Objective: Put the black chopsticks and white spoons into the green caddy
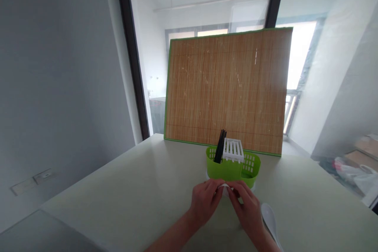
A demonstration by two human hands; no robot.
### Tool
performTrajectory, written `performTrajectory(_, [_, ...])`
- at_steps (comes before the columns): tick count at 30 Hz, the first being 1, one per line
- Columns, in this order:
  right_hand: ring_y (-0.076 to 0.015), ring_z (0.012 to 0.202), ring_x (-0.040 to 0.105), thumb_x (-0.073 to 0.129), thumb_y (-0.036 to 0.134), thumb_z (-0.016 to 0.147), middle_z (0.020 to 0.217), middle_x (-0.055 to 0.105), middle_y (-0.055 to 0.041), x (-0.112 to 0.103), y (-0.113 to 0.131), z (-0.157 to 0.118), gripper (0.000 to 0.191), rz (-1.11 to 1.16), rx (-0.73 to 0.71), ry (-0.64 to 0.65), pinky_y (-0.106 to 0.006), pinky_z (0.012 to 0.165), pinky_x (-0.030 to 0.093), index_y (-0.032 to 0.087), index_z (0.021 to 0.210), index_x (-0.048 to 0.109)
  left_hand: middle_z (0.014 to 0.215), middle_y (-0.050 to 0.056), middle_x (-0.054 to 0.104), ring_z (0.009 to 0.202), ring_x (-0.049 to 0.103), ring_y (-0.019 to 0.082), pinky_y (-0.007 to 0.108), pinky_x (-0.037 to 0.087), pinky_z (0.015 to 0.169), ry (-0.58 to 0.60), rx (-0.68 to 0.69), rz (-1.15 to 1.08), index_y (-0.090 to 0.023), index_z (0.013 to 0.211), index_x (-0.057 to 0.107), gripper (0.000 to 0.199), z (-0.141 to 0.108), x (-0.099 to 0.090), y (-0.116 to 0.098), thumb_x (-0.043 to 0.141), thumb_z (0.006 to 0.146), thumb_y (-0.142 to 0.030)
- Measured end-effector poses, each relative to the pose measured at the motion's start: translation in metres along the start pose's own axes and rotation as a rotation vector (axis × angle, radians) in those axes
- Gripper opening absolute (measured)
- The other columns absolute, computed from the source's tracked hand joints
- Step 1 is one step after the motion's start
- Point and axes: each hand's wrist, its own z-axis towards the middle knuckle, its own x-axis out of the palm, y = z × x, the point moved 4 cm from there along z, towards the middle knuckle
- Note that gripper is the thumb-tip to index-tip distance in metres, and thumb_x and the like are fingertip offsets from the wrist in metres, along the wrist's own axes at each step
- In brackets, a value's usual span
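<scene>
Both hands meet just in front of the green utensil holder (223, 172). My left hand (206, 199) and my right hand (244, 204) pinch a small white piece (225, 190) between their fingertips. Its kind cannot be made out, since the fingers cover much of it. Black chopsticks (219, 147) lean upright in the holder's left part. A white slotted rack (234, 150) sits across the holder's middle. Close beside my right wrist lies a white spoon (269, 218), its handle running toward the near edge.
The holder stands on a pale table (141, 189). Behind it a bamboo mat (227, 90) with green edging stands upright against the glass. A grey wall (59, 67) rises on the left. Bags and boxes (357, 169) lie beyond the table at right.
</scene>
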Motion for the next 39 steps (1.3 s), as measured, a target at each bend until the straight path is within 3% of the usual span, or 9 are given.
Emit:
performTrajectory(3, [-0.0112,0.071,0.055,0.043,0.022,0.089,0.087,0.057,-0.0027,0.002,-0.004,-0.001,0.018,0.005,0.029,0.018,-0.021,0.063,0.044,0.022,0.104,0.052,0.085,0.003,0.064,0.073,0.059,0.011,0.02,0.044,0.066,-0.099,0.012,0.077,-0.019,0.1,0.057,0.018,0.021,-0.021,0.01,0.044,0.089,-0.022])
performTrajectory(8, [-0.0111,0.066,0.054,0.043,0.02,0.088,0.083,0.057,-0.0014,0.007,-0.004,-0.003,0.017,-0.026,0.006,0.041,-0.022,0.062,0.041,0.023,0.102,0.053,0.09,0.003,0.065,0.075,0.059,0.01,0.018,0.043,0.066,-0.363,-0.021,0.222,-0.019,0.1,0.059,0.019,0.076,-0.082,0.028,0.047,0.088,-0.027])
performTrajectory(11, [-0.0119,0.066,0.053,0.043,0.02,0.088,0.079,0.057,-0.0009,0.011,-0.002,-0.004,0.016,-0.064,-0.027,0.066,-0.022,0.06,0.038,0.023,0.1,0.054,0.09,0.002,0.066,0.074,0.059,0.01,0.018,0.042,0.066,-0.43,0.034,0.315,-0.019,0.101,0.06,0.02,0.106,-0.098,0.032,0.047,0.088,-0.028])
performTrajectory(13, [-0.0117,0.065,0.053,0.043,0.019,0.088,0.077,0.057,-0.0004,0.014,0.0,-0.005,0.016,-0.08,-0.043,0.103,-0.022,0.058,0.037,0.022,0.098,0.055,0.092,0.002,0.066,0.074,0.06,0.01,0.019,0.04,0.064,-0.395,0.063,0.383,-0.019,0.102,0.059,0.022,0.119,-0.092,0.036,0.045,0.089,-0.03])
performTrajectory(16, [-0.0117,0.066,0.055,0.041,0.016,0.087,0.078,0.06,-0.0005,0.021,0.004,-0.007,0.018,-0.076,-0.076,0.199,-0.022,0.06,0.037,0.022,0.097,0.054,0.093,0.002,0.066,0.071,0.06,0.011,0.02,0.038,0.059,-0.243,0.076,0.486,-0.022,0.103,0.059,0.025,0.128,-0.067,0.045,0.041,0.091,-0.033])
performTrajectory(21, [-0.0128,0.068,0.056,0.039,0.016,0.087,0.076,0.062,0.0,0.035,0.006,-0.015,0.02,-0.141,-0.125,0.346,-0.023,0.061,0.035,0.023,0.095,0.055,0.089,0.003,0.066,0.066,0.059,0.013,0.022,0.037,0.055,0.057,0.057,0.602,-0.024,0.104,0.059,0.031,0.124,-0.02,0.058,0.033,0.093,-0.035])
performTrajectory(26, [-0.0129,0.067,0.056,0.038,0.016,0.087,0.075,0.061,0.0009,0.04,0.007,-0.019,0.02,-0.203,-0.13,0.406,-0.023,0.06,0.032,0.024,0.092,0.055,0.094,0.005,0.064,0.077,0.06,0.016,0.023,0.039,0.061,0.257,-0.045,0.58,-0.023,0.107,0.058,0.031,0.122,0.002,0.072,0.032,0.093,-0.033])
performTrajectory(35, [-0.0123,0.066,0.055,0.039,0.015,0.086,0.073,0.061,0.0019,0.043,0.004,-0.021,0.02,-0.226,-0.111,0.44,-0.023,0.059,0.03,0.025,0.09,0.055,0.092,0.003,0.065,0.083,0.059,0.018,0.024,0.04,0.065,0.309,-0.251,0.518,-0.023,0.105,0.058,0.023,0.122,0.006,0.097,0.047,0.085,-0.028])
performTrajectory(39, [-0.0119,0.066,0.056,0.04,0.014,0.085,0.073,0.062,0.0021,0.041,0.005,-0.019,0.02,-0.228,-0.11,0.436,-0.022,0.059,0.032,0.025,0.09,0.056,0.094,0.002,0.063,0.082,0.058,0.013,0.022,0.039,0.066,0.167,-0.306,0.427,-0.023,0.114,0.052,0.029,0.107,-0.006,0.089,0.043,0.088,-0.028])
